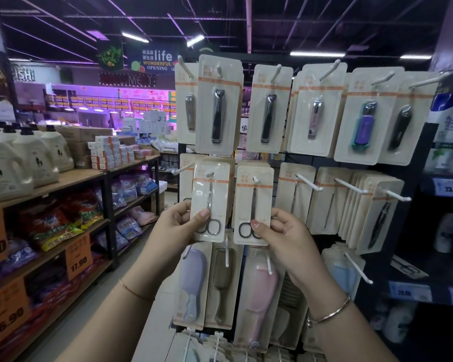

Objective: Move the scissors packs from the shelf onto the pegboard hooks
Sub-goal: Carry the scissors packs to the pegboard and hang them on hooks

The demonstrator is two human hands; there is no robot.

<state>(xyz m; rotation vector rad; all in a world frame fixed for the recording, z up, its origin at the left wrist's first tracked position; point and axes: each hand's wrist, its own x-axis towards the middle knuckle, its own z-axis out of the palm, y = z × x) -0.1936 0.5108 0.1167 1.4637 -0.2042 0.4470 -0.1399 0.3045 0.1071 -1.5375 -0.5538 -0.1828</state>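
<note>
Two beige scissors packs hang side by side in the middle row of the pegboard rack. My left hand (179, 226) pinches the lower part of the left scissors pack (211, 189), thumb over the scissor handles. Its hang hole sits on a white hook (209, 174). My right hand (277, 231) grips the bottom of the right scissors pack (254, 197), whose hole sits on another white hook (255, 179). More packs of the same kind hang behind each.
Nail clipper packs (219, 105) fill the top row, tool packs (351, 202) hang to the right, comb and brush packs (194, 280) below. Bare white hooks (357, 267) stick out toward me. Wooden shelves with detergent bottles (32, 158) stand at left, dark shelving (445, 189) at right.
</note>
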